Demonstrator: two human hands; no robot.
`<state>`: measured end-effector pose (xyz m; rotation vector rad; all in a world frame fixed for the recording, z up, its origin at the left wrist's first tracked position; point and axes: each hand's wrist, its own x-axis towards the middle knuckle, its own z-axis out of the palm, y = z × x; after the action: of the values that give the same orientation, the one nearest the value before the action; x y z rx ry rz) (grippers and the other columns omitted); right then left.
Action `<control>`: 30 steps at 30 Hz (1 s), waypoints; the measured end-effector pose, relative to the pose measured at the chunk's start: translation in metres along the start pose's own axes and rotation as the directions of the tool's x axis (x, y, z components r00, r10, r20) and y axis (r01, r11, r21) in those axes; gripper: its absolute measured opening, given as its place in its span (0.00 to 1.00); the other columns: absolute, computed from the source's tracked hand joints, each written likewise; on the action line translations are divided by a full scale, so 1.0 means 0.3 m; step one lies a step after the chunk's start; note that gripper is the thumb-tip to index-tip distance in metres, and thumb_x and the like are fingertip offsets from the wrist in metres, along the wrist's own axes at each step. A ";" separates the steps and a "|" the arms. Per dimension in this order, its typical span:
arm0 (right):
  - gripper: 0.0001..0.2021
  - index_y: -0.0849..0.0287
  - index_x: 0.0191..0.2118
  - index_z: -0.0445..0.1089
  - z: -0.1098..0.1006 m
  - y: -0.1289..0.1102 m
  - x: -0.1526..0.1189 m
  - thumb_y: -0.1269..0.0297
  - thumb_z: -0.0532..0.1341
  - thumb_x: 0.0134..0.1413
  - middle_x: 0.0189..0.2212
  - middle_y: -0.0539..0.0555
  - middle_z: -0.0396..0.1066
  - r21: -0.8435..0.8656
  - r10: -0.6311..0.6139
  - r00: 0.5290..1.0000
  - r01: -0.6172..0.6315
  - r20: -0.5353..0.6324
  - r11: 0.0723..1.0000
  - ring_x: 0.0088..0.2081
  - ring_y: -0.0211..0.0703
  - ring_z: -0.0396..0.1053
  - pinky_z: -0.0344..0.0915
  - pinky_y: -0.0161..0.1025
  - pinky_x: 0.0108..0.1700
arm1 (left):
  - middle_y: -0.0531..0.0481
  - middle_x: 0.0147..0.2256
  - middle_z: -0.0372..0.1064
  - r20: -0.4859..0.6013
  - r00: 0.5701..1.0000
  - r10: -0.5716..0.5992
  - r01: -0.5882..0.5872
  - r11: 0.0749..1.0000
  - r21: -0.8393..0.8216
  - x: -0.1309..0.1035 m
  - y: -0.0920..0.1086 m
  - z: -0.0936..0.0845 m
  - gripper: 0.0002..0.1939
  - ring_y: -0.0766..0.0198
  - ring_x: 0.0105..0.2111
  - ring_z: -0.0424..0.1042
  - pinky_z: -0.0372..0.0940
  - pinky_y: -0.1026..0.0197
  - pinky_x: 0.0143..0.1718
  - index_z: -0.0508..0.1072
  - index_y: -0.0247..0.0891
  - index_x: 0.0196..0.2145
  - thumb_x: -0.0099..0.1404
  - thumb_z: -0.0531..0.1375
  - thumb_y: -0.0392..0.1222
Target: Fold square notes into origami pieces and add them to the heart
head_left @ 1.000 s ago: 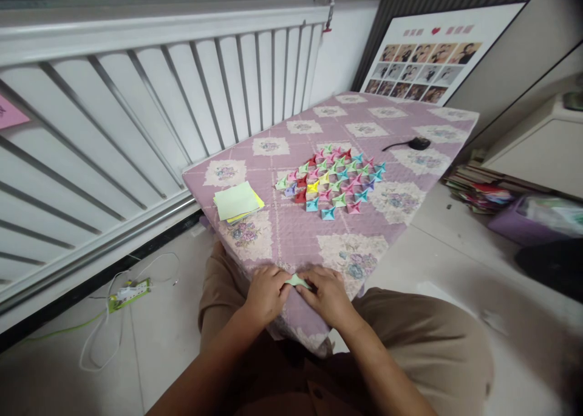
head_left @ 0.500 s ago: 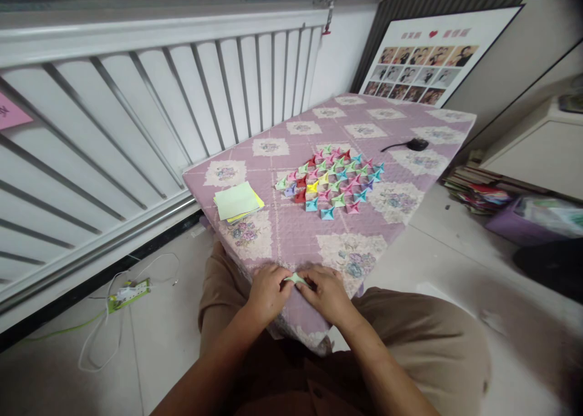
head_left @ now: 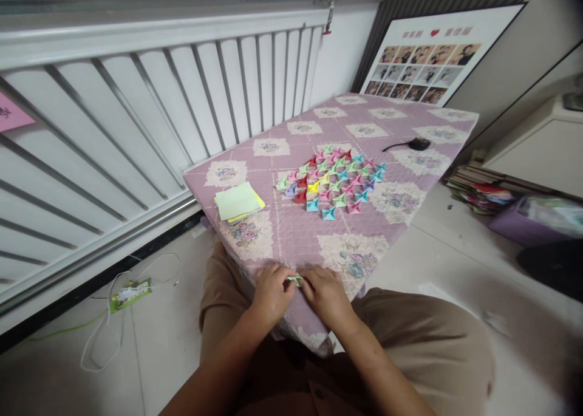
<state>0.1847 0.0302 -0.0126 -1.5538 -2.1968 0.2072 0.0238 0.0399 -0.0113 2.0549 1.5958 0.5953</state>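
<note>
A small folded piece of light green paper (head_left: pixel 295 279) is pinched between my two hands near the table's close corner. My left hand (head_left: pixel 273 291) grips its left end, and my right hand (head_left: pixel 324 291) has its fingers closed on the right end. Beyond them, several folded paper pieces (head_left: pixel 337 184) in pink, red, green, blue, yellow and purple stand grouped on the table. To the left lies a stack of square paper sheets (head_left: pixel 237 201), pale green on top with yellow beneath.
A purple floral cloth covers the table (head_left: pixel 296 234). A black object with a short cord (head_left: pixel 418 143) lies at its far right. The radiator (head_left: pixel 182 100) borders the left side; a photo board (head_left: pixel 423 57) leans behind. A power strip (head_left: pixel 131 292) is on the floor.
The green paper's outline between my fingers has changed slightly, and my right fingers have shifted a little around it. The other table items stay in place.
</note>
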 end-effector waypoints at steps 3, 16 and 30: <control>0.07 0.57 0.34 0.70 0.000 -0.012 0.006 0.68 0.55 0.58 0.30 0.54 0.71 -0.099 0.003 1.000 -0.006 -0.027 0.995 0.35 0.45 0.66 0.55 0.41 0.40 | 0.52 0.34 0.70 0.004 1.000 0.023 -0.023 1.000 0.008 0.000 0.013 0.010 0.08 0.61 0.38 0.67 0.60 0.57 0.41 0.73 0.42 0.34 0.59 0.57 0.32; 0.06 0.56 0.36 0.63 0.025 -0.022 0.009 0.71 0.51 0.55 0.28 0.51 0.70 0.271 0.168 0.983 -0.142 -0.075 0.952 0.30 0.42 0.69 0.62 0.37 0.35 | 0.50 0.40 0.67 -0.056 0.997 0.061 -0.062 0.998 -0.018 -0.004 0.032 0.028 0.15 0.61 0.42 0.65 0.63 0.58 0.45 0.69 0.42 0.43 0.61 0.52 0.29; 0.09 0.57 0.40 0.72 0.046 0.035 -0.039 0.69 0.55 0.60 0.34 0.54 0.69 0.013 -0.113 0.991 0.114 -0.070 0.993 0.37 0.43 0.65 0.60 0.41 0.41 | 0.49 0.39 0.69 0.084 0.975 0.207 -0.223 0.905 0.362 -0.016 -0.013 0.003 0.10 0.57 0.41 0.64 0.58 0.53 0.42 0.74 0.46 0.43 0.68 0.53 0.39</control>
<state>0.1910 0.0249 -0.0318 -1.4008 -2.2154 0.1340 0.0204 0.0360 -0.0146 2.5276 1.5596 0.3353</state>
